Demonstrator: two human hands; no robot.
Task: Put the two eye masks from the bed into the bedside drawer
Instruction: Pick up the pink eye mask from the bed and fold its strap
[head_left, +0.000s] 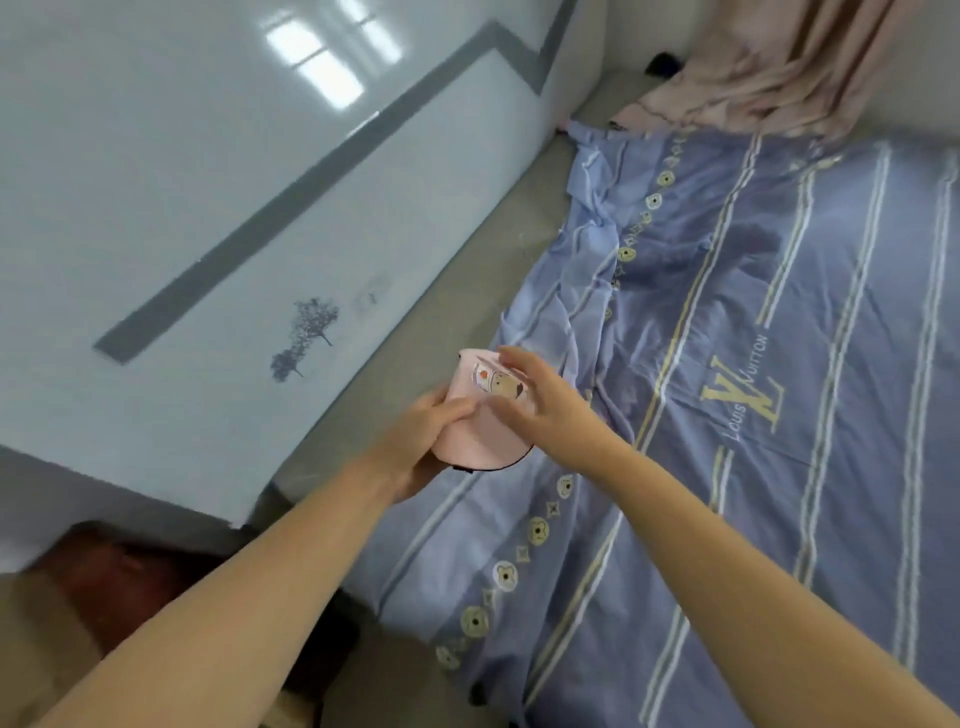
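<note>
Just one pink eye mask (480, 415); left hand (423, 441) gripping.

Lower part of pink eye mask (485, 415) hidden from you behind left hand (421, 447); right hand (540, 400) covers its right edge. Can't tell whether one mask or two held. Your forearms cut off by bottom edge. Dark reddish thing (119, 582) at lower left blurred, unidentifiable. Small black object (662, 63) by curtain too small to tell.

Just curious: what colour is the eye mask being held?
Pale pink, with a small cartoon print and a dark edge, on the eye mask; the head view shows it.
</note>
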